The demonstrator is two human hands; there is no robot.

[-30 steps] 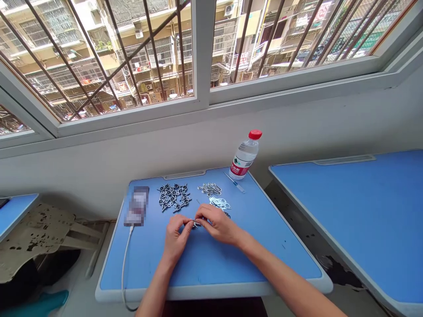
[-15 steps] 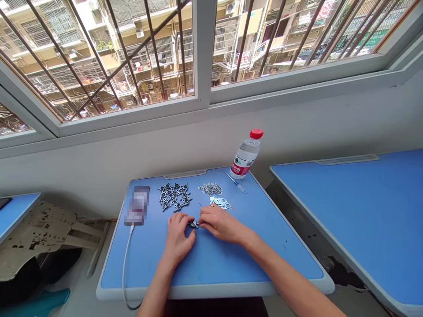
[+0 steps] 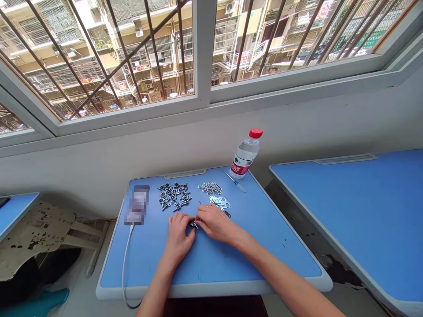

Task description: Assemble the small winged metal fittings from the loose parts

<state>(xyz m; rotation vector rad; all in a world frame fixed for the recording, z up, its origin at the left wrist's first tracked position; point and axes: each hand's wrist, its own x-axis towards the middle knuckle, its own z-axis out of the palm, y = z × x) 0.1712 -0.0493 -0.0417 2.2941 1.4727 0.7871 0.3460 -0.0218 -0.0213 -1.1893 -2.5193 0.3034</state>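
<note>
1. Two hands: the left hand (image 3: 177, 234) and right hand (image 3: 214, 222) pinch one small metal fitting (image 3: 194, 224) between their fingertips.
2. Three metal piles: dark eye bolts (image 3: 173, 196), silver screws (image 3: 209, 188), washers (image 3: 220, 202). One water bottle (image 3: 246, 153), one small screwdriver (image 3: 235, 187).
3. The hands have closed in since the earlier frame.
4. Blue desk (image 3: 211, 290): open surface runs from the hands to its front edge.

Pretty simple view here: the left forearm (image 3: 153, 293) and right forearm (image 3: 280, 273) are bare right down from the frame edge, and so are the left hand (image 3: 177, 237) and right hand (image 3: 215, 223). There's some dark fabric (image 3: 214, 307) along the bottom, but honestly can't tell if it's clothing.
</note>
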